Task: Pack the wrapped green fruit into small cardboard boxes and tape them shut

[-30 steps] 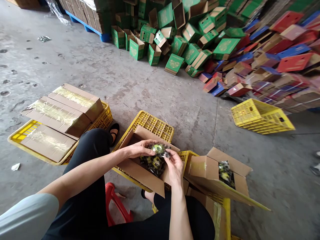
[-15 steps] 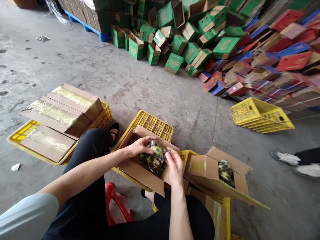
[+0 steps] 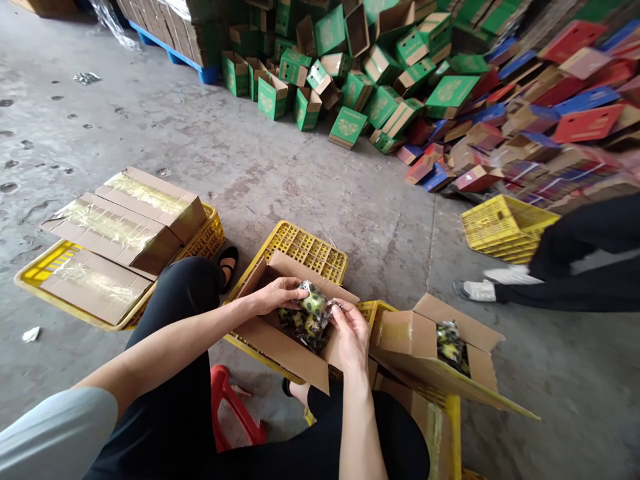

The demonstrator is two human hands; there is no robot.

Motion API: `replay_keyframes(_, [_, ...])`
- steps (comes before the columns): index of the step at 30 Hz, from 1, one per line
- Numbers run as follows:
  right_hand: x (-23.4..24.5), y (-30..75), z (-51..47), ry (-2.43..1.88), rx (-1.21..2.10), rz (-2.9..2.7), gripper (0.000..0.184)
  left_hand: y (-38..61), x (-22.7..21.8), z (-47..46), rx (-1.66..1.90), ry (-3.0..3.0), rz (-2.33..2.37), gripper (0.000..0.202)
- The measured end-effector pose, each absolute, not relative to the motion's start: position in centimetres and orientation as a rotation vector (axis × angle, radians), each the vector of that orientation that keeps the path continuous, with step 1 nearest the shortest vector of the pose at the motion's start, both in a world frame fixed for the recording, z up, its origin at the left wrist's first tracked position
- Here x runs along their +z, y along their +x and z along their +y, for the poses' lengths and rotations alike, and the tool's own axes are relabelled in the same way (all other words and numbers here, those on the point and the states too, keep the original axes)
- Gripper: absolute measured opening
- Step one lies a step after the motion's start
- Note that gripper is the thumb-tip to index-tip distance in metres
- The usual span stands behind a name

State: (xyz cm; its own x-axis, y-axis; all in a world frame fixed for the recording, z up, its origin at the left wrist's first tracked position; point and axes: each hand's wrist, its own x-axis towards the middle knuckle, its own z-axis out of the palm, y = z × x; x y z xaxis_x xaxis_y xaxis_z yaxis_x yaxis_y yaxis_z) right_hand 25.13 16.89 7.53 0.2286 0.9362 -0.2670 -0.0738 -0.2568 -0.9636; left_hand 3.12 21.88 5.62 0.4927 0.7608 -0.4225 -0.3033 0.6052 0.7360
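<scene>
Over an open cardboard box (image 3: 283,343), a clear, dark-printed plastic bag of green fruit (image 3: 314,303) is held between my two hands. My left hand (image 3: 281,294) pinches its left upper side with thumb and fingers. At the right edge, my right hand (image 3: 351,328) has its fingertips closed on the plastic. Beneath it, more such bags (image 3: 306,328) fill part of the box. The box rests on an upturned yellow crate (image 3: 313,250). To the right, a second open carton (image 3: 407,331) stands tilted with similar bags inside.
Taped cartons (image 3: 113,223) lie in a yellow crate (image 3: 33,277) on the left. A red plastic stool (image 3: 233,407) is under my legs. Piled green boxes (image 3: 347,127) and red boxes (image 3: 587,123) lie ahead. Another person's legs (image 3: 575,273) are by a yellow crate (image 3: 495,223) at right.
The other person's legs have moved left, now partly covering the yellow crate on the right. The held bag has tilted slightly upward; my hands have barely moved.
</scene>
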Motion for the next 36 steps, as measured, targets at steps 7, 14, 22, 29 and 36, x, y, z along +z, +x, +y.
replay_keyframes(7, [7.4, 25.0, 16.9, -1.476, 1.3, -0.859, 0.049, 3.1, 5.9, 21.8, 0.702, 0.687, 0.884, 0.064])
replay_keyframes(14, [7.6, 24.9, 16.9, -1.502, 1.305, -0.89, 0.047, 3.0, 5.6, 22.2, 0.676, 0.904, 1.0, 0.045])
replay_keyframes(22, [6.5, 25.9, 16.8, -1.736, 1.06, -1.306, 0.032, 0.4, 5.3, 23.0, 0.411, 1.877, 1.426, 0.022])
replay_keyframes(29, [4.1, 25.3, 15.2, -1.776, 0.748, -1.911, 0.043, 0.7, 5.0, 22.3, 0.359, 2.21, 1.321, 0.037])
replay_keyframes(36, [3.7, 24.0, 14.5, -1.857, 0.499, -2.227, 0.063, 2.4, 5.0, 21.9, 0.459, 2.141, 1.194, 0.035])
